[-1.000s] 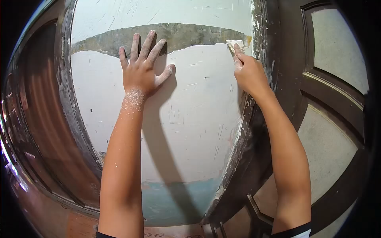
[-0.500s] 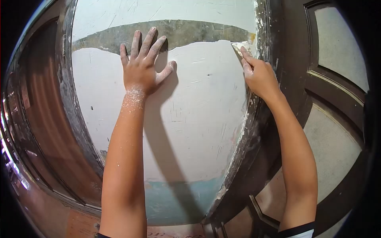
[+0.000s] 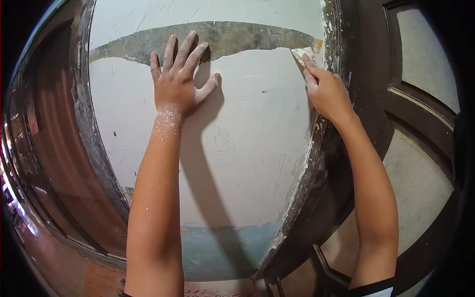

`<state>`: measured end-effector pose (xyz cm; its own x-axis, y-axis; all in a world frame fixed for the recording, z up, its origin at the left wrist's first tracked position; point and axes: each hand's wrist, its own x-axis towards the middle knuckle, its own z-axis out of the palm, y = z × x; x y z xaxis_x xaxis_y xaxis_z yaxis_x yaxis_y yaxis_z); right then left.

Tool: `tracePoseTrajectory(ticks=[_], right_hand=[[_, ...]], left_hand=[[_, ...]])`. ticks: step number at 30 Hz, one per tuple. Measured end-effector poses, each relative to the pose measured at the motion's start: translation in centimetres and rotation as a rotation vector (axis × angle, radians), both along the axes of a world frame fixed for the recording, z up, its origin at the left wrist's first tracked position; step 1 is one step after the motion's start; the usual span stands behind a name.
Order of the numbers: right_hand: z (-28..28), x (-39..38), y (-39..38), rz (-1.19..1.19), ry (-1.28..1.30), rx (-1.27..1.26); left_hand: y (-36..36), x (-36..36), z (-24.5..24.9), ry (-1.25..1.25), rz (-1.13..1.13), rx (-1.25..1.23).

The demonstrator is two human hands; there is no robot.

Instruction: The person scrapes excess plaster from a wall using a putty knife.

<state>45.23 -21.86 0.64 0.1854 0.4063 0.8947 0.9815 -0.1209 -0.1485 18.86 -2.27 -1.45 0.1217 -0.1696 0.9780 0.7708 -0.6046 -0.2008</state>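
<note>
Here, a small pale scraper point(image 3: 301, 53) meets the ragged upper edge of the chalky white paint point(image 3: 247, 138), just beside the dark wooden frame point(image 3: 358, 64). My right grip point(image 3: 327, 91) clasps it. My dust-flecked left grip point(image 3: 177, 84) lies released, fingers splayed flat on the scratched paint.

I can only see the pale far tip of the scraper point(image 3: 303, 53); the right hand point(image 3: 327, 91) covers the rest. The left arm point(image 3: 153, 213) and right arm point(image 3: 373, 198) run off the near edge, and the lettering point(image 3: 195, 293) down there's too small to read.
</note>
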Motion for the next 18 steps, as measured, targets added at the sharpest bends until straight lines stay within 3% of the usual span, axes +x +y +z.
tracePoseTrajectory(ticks=[18], right_hand=[[0.7, -1.9, 0.2, -0.060, 0.024, -0.058]], left_hand=[[0.2, -0.2, 0.0, -0.004, 0.017, -0.014]])
